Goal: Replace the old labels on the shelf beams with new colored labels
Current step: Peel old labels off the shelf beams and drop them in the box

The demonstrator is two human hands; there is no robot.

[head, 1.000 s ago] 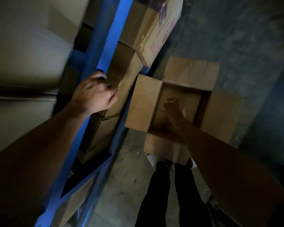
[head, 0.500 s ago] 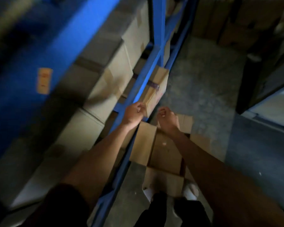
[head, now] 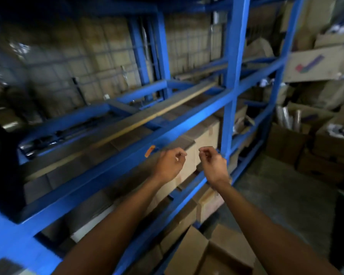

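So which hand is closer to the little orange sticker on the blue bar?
Left. The left hand is just right of the orange label; the right hand is farther right, beyond it.

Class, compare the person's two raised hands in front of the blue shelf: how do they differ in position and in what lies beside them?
The left hand hangs beside the orange label on the blue beam; the right hand is nearer the blue upright post, farther from that label. Both are raised side by side with fingers curled; blur hides whether either pinches anything.
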